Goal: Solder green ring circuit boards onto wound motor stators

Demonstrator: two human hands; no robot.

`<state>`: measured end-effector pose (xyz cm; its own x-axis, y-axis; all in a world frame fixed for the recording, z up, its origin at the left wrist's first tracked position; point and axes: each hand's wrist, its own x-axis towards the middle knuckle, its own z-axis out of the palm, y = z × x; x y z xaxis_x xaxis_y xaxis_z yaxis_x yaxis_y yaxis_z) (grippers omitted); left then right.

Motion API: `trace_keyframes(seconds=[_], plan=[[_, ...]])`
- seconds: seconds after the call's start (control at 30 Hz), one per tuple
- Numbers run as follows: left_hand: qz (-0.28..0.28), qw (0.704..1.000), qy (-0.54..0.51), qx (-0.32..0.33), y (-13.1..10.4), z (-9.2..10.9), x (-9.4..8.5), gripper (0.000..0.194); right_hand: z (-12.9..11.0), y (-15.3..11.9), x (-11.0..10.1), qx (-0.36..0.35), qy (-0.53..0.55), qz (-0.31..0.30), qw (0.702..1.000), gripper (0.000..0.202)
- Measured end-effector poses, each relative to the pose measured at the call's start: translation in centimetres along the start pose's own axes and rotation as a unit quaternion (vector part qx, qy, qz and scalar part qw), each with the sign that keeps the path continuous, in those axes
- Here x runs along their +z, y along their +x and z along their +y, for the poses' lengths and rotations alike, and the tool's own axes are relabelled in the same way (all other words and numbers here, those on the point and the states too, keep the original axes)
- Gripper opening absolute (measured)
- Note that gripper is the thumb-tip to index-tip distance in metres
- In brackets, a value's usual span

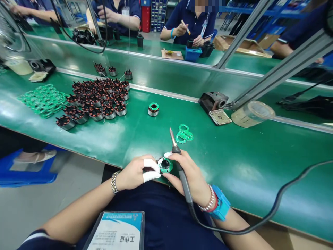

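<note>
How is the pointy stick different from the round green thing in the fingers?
The soldering iron is long and thin, with a pointed tip; the round piece has a hole in its green top. The iron has a dark cord; the round piece shows none. Only the right hand holds the iron, while fingers of both hands touch the round piece.

Before me was a long green workbench (234, 149), grey metal posts (243, 33), blue shelves (283, 17) behind, grey floor (78, 173) under my left side.
</note>
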<state>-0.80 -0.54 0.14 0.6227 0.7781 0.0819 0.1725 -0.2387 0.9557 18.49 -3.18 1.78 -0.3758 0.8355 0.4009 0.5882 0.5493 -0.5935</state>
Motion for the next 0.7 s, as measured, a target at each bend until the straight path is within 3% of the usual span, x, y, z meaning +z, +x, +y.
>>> trace_keyframes(seconds=[0.1, 0.2, 0.5, 0.7], plan=[[0.022, 0.985, -0.133, -0.105, 0.2, 0.4, 0.2, 0.009, -0.5, -0.3, 0.2, 0.002, -0.020, 0.022, 1.000, 0.034], [0.043, 0.963, -0.210, -0.161, 0.3, 0.5, 0.2, 0.013, -0.8, 0.0, 0.5, -0.002, -0.007, 0.042, 0.999, 0.029], [0.065, 0.949, -0.244, -0.190, 0.4, 0.6, 0.3, 0.017, -0.7, 2.0, 1.7, -0.085, 0.004, 0.057, 0.995, 0.023], [0.069, 0.951, -0.241, -0.183, 0.4, 0.5, 0.3, 0.014, -0.8, 1.7, 1.9, -0.090, -0.013, 0.047, 0.995, 0.022]])
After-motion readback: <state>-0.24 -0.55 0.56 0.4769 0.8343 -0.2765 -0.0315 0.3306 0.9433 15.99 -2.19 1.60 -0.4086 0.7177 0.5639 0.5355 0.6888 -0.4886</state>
